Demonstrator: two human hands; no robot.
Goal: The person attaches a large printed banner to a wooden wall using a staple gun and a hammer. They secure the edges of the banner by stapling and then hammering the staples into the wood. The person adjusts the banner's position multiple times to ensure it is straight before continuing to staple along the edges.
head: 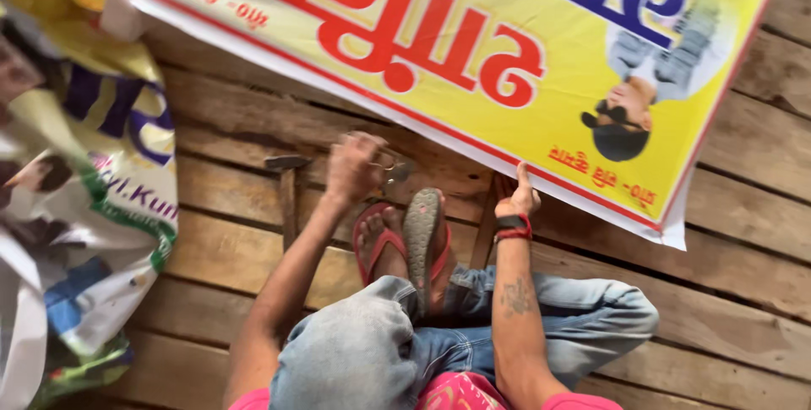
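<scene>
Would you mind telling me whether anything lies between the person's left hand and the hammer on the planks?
Nothing visible does. The left hand, holding a small metal thing I cannot make out, hovers just right of the hammer, with only bare wooden planks between them. The right hand touches the edge of the yellow banner.

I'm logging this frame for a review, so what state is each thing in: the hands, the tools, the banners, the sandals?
Left hand: closed around a small metal tool.
Small metal tool: gripped, its kind unclear.
Right hand: finger pressing the banner's edge.
Yellow banner: spread flat on the wooden floor.
Hammer: lying on the planks, untouched.
Red sandals: worn, one sole turned up.
Crumpled banners: heaped at the side.
</scene>
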